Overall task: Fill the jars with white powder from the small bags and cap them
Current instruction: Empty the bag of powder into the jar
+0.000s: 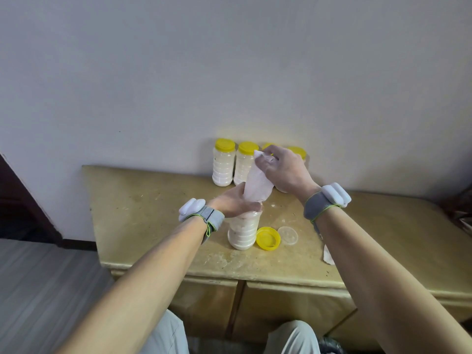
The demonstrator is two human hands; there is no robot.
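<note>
We pinch the powder bag (256,185) top with our right hand (283,168) | left hand (236,201), fingers curled round the bag's mouth at the open jar (244,232)

Soft even daylight, faint shadows, wide-angle bending at edges.

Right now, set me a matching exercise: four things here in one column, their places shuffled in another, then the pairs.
1. small translucent plastic bag of powder
2. loose yellow plastic cap
3. clear round plastic disc
4. leftmost filled yellow-capped jar

A. back by the wall
B. upended over the open clear plastic jar
C. right of the loose cap
D. beside the open jar's base

Pairs: 1-B, 2-D, 3-C, 4-A
</note>
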